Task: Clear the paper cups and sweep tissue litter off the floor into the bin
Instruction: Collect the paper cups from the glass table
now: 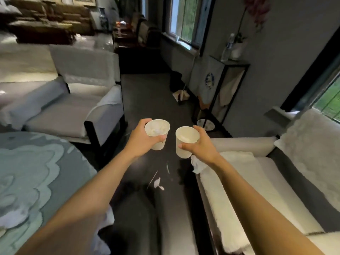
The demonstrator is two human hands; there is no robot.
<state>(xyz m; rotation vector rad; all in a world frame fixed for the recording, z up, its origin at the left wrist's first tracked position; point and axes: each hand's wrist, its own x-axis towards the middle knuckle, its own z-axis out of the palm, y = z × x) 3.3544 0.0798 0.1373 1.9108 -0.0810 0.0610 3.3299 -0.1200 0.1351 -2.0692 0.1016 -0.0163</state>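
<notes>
My left hand (142, 138) grips a white paper cup (157, 133) with crumpled tissue inside, held out over the dark floor. My right hand (201, 144) grips a second white paper cup (184, 142), just right of the first, also with something white in it. Both cups are upright and a small gap apart. Below them on the floor lie a torn white tissue scrap (158, 183), a thin stick (152, 179) and a small green sliver (167, 168). A crumpled tissue (196, 165) sits at the corner of the right armchair. Far ahead a dark bin (176, 80) stands by the wall.
A white armchair (77, 107) stands at left, another (257, 181) at right, with a dark floor aisle between. A patterned round tablecloth (33, 177) fills the lower left. A dustpan and broom (181, 94) lie near the bin. A black side table (228, 83) holds a bottle by the wall.
</notes>
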